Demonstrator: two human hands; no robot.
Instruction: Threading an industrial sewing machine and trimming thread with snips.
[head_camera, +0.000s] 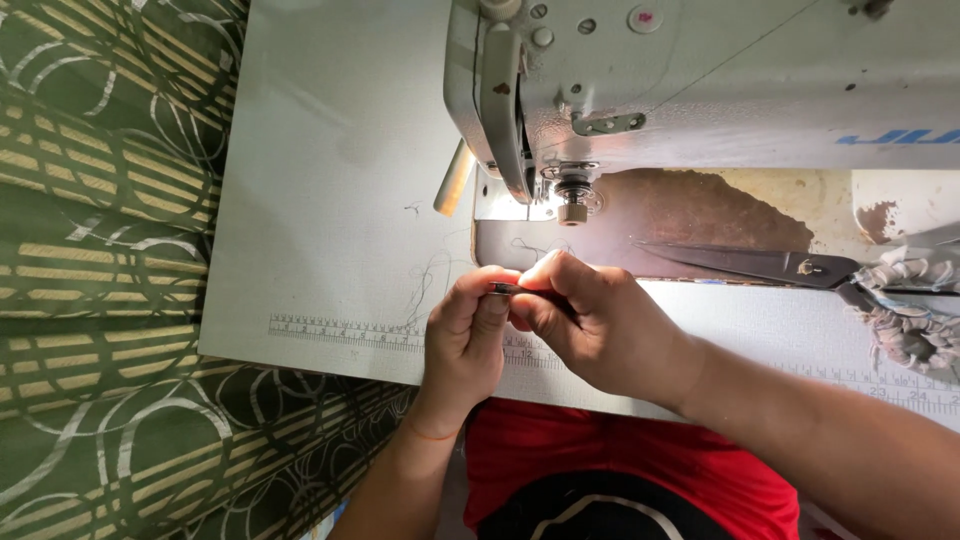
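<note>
pinching a small dark tool at the tabletop edge

pinching together, both hands meet just in front of the sewing machine (700, 80). the left hand (465, 335) is curled nearly closed, thumb and forefinger gripping one end of a small dark metal piece (508, 290). the right hand (590, 320) is closed too, its fingertips holding the same piece from the other side. only a short stretch of the piece shows between the fingers; the rest is hidden under them, so its full shape is hard to make out.

one pale tabletop (330, 200) lies beneath the hands, with a printed ruler strip (340, 330) along its near edge. loose threads (430, 275) lie on it just left of the hands, too fine to count. directly beyond the hands is the machine's presser foot area (572, 205), the needle itself too small to see clearly. one pair of large scissors (760, 265) rests to the right, its handles wrapped in cloth strips (905, 300) and cut off at the frame edge. green patterned fabric (100, 250) hangs off the left side. a red shirt (620, 450) shows below, partly out of frame.
</note>
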